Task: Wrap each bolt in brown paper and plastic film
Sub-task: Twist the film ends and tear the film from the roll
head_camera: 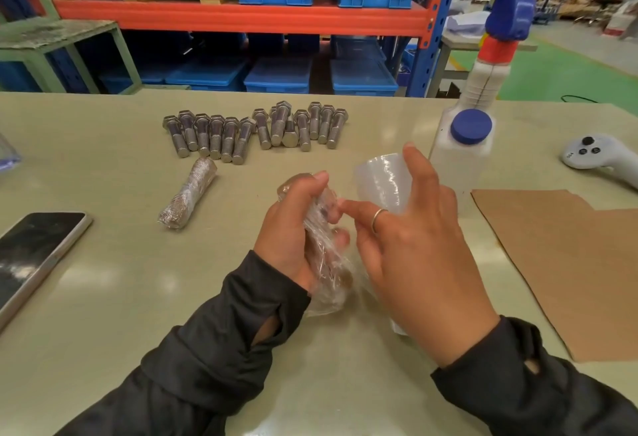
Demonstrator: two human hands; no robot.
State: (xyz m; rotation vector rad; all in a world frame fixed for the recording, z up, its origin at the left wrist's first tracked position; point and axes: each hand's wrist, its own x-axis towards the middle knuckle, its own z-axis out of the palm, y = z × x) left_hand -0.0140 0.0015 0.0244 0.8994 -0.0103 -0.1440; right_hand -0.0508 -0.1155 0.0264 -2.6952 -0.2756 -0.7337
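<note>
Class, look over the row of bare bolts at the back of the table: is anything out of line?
Yes. In the row of bolts one bolt lies reversed, its hexagonal head towards the person, wedged among bolts whose heads face away.

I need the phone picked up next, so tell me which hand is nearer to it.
Left. The left hand grips the bolt being wrapped at the table's middle, on the phone's side. The right hand holds the film roll farther right.
</note>
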